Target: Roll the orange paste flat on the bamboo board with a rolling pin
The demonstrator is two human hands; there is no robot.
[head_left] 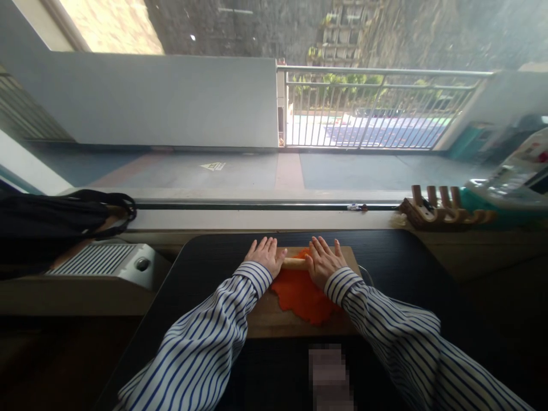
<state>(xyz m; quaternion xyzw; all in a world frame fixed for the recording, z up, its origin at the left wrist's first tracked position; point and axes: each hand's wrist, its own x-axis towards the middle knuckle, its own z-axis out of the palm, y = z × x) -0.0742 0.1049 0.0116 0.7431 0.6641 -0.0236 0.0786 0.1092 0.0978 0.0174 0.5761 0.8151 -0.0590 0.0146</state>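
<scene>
A wooden rolling pin [294,264] lies across a flat, uneven-edged sheet of orange dough [306,297]. Under the dough is a wooden board [265,322]. My left hand [266,257] rests flat over the pin's left end, its fingers stretched forward. Over the right end lies my right hand [325,260], likewise flat with fingers extended and slightly apart. Neither hand wraps round the pin. Both palms hide the pin's ends, and my right hand and sleeve cover part of the dough's right side.
The board sits on a black table [205,285] against a window sill [240,220]. A wooden rack [436,214] and a teal container [509,200] stand at the right. On the left are a black bag [55,214] and a white vented unit [103,262]. A thin cord [367,274] emerges beside the board.
</scene>
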